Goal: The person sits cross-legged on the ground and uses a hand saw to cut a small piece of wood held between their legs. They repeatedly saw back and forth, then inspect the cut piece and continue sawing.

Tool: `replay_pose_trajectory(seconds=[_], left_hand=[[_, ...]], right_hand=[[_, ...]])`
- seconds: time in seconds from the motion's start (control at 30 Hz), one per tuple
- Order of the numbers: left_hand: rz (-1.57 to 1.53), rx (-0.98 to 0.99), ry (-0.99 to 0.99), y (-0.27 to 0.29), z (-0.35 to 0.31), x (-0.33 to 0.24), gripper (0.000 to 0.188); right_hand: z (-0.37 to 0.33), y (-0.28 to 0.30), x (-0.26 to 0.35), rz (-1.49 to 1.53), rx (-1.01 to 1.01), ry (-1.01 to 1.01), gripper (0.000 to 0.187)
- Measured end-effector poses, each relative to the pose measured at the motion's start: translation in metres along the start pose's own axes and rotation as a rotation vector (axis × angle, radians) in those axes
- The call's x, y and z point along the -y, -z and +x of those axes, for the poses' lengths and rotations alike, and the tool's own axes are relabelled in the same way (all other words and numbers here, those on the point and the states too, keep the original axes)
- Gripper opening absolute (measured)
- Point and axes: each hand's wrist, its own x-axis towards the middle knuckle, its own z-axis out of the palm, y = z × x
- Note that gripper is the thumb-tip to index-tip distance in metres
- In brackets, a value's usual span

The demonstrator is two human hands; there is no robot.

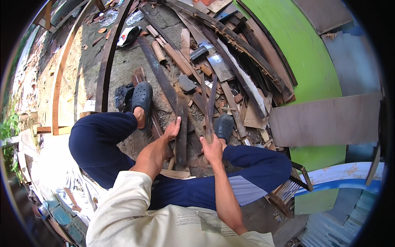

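My left hand [172,129] grips the left edge of a dark wooden plank [181,142], which stands lengthwise between my feet. In my right hand [212,148] is the wooden handle of a long tool [207,109], its narrow dark part pointing away from me. Two dark strips spread in a V beyond the handle; I cannot tell whether both belong to the tool. The tool is to the right of the plank, apart from it. My left clog [142,99] and right clog [224,126] flank both hands.
Scrap boards [242,53] are heaped ahead and to the right. A green panel [306,66] and a brown board [327,120] lie at the right. Long wooden beams [110,53] stretch away on the left. A grey stone [187,83] and a wooden cylinder [158,51] lie ahead among offcuts.
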Motion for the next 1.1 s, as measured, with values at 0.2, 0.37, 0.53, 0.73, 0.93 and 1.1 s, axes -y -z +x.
replay_pose_trajectory(seconds=[0.2, 0.37, 0.53, 0.73, 0.93, 1.1], left_hand=[[0.261, 0.099, 0.249, 0.009, -0.012, -0.030, 0.092], [0.098, 0.134, 0.361, 0.014, -0.006, -0.018, 0.094], [0.111, 0.128, 0.195, 0.014, 0.006, 0.007, 0.111], [0.055, 0.121, 0.130, 0.004, -0.007, 0.007, 0.125], [0.208, 0.073, 0.202, 0.016, -0.028, -0.027, 0.116], [0.172, -0.049, 0.207, 0.014, -0.032, -0.036, 0.113]], right_hand=[[-0.001, -0.014, -0.011, -0.152, -0.061, 0.177, 0.031], [0.004, -0.037, -0.014, -0.165, -0.023, 0.131, 0.033], [0.002, -0.056, -0.004, -0.165, 0.008, 0.129, 0.034], [0.002, -0.052, -0.003, -0.130, 0.113, -0.024, 0.052], [0.008, -0.047, -0.014, -0.156, 0.074, -0.042, 0.053], [0.009, -0.049, -0.014, -0.176, 0.006, 0.030, 0.046]])
